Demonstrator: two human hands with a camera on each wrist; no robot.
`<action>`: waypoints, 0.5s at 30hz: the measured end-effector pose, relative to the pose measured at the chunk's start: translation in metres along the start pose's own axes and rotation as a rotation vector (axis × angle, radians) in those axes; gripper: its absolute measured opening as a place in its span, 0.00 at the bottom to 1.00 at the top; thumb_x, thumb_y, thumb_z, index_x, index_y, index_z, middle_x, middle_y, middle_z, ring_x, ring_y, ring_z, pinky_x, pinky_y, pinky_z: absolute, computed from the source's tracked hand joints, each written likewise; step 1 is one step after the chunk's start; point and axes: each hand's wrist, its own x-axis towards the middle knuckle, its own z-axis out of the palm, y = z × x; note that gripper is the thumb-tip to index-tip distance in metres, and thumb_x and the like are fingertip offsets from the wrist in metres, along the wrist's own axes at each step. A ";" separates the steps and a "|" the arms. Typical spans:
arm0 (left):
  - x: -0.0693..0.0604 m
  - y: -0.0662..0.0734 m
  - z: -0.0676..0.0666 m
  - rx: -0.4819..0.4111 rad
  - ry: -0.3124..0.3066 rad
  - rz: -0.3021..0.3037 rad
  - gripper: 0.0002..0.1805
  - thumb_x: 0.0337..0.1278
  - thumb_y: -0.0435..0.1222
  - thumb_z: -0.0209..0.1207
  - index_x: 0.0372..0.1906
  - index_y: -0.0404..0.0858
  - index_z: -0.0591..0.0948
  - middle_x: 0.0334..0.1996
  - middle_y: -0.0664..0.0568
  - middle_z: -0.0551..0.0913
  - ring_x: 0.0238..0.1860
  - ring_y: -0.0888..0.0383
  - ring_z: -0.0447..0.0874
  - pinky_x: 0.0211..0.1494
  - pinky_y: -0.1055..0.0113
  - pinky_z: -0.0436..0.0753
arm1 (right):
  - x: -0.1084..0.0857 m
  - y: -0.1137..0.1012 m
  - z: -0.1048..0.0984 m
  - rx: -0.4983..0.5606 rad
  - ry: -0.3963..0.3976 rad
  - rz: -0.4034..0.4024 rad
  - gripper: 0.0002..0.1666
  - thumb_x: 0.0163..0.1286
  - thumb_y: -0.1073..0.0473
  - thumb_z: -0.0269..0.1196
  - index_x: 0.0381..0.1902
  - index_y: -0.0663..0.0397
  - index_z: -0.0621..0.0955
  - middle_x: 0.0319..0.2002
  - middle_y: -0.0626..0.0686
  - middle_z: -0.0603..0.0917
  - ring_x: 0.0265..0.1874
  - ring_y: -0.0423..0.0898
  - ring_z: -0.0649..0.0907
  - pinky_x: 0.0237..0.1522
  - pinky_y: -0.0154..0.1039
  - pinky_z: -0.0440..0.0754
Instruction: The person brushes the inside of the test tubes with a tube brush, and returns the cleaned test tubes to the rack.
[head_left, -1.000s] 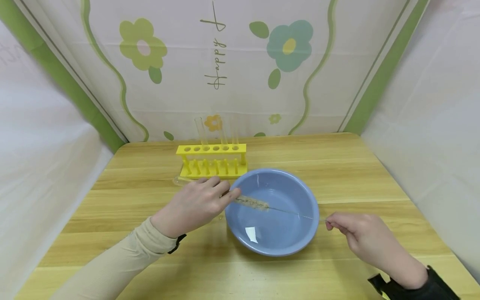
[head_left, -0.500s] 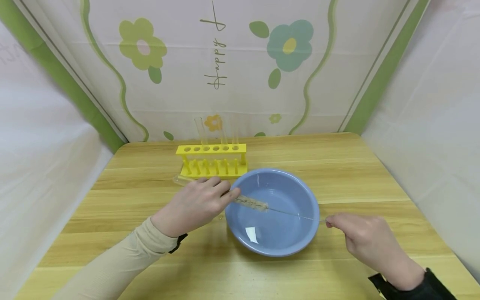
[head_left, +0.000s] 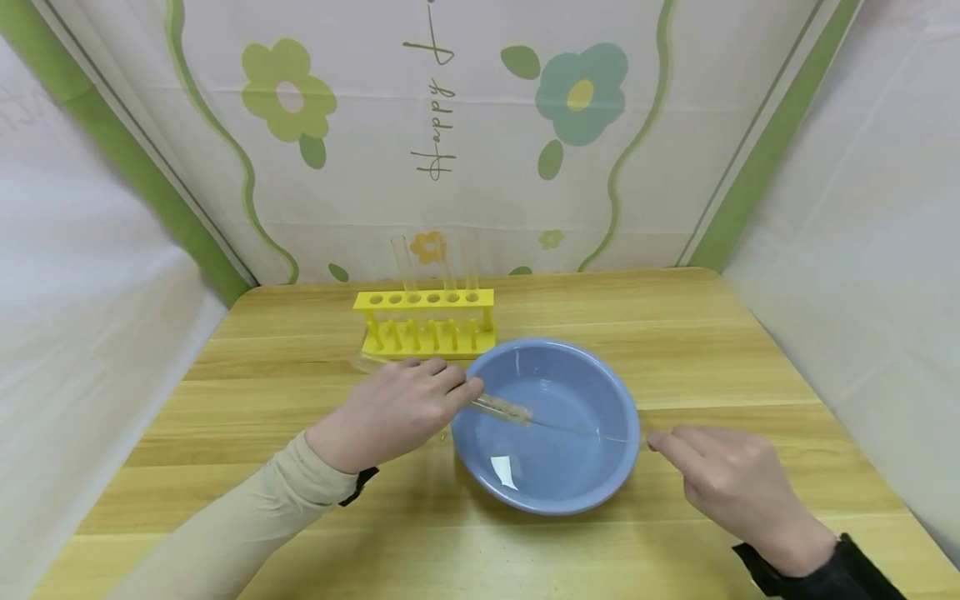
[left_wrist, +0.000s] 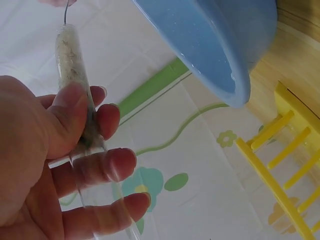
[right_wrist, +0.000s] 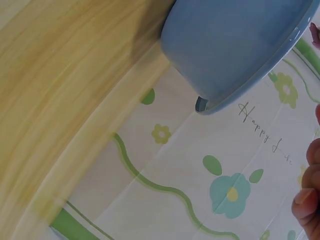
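Note:
In the head view my left hand (head_left: 401, 408) grips a clear glass test tube (left_wrist: 70, 45) lying nearly level over the left side of a blue basin (head_left: 547, 379). Thumb and fingers curl round the glass in the left wrist view. Pale bristles of a test tube brush (head_left: 506, 410) fill the mouth end of the tube. From there its thin wire handle (head_left: 570, 429) runs rightward across the basin. My right hand (head_left: 738, 479) pinches the end of that wire just beyond the basin's right rim; the fingertips' hold is partly hidden.
A yellow test tube rack (head_left: 423, 298) stands behind the left hand, with three clear tubes upright in it. The basin holds water. White floral cloth (head_left: 435, 200) walls rise behind and beside the wooden table (head_left: 697, 342).
My right hand has rolled over and shifted slightly left, with the wire still pinched. The bristle end sits slightly farther left. The left hand has barely moved.

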 end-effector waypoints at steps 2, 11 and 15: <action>0.002 0.003 0.001 -0.006 0.009 0.011 0.12 0.56 0.27 0.66 0.45 0.37 0.80 0.33 0.51 0.83 0.30 0.55 0.83 0.27 0.66 0.83 | 0.004 -0.002 0.003 0.000 0.025 -0.032 0.21 0.68 0.74 0.45 0.25 0.58 0.82 0.14 0.41 0.60 0.14 0.32 0.51 0.13 0.22 0.45; 0.018 0.020 0.005 -0.007 0.029 0.061 0.09 0.59 0.26 0.59 0.43 0.39 0.79 0.26 0.56 0.77 0.23 0.60 0.74 0.16 0.74 0.67 | 0.028 -0.013 0.018 -0.090 0.136 -0.222 0.16 0.67 0.77 0.51 0.26 0.65 0.83 0.17 0.52 0.73 0.10 0.43 0.65 0.08 0.31 0.60; 0.021 0.022 0.004 -0.005 0.025 0.060 0.08 0.59 0.26 0.59 0.41 0.40 0.79 0.24 0.56 0.75 0.21 0.61 0.72 0.15 0.74 0.64 | 0.037 -0.017 0.022 -0.149 0.188 -0.282 0.13 0.67 0.77 0.53 0.26 0.67 0.82 0.16 0.54 0.72 0.10 0.45 0.66 0.08 0.32 0.59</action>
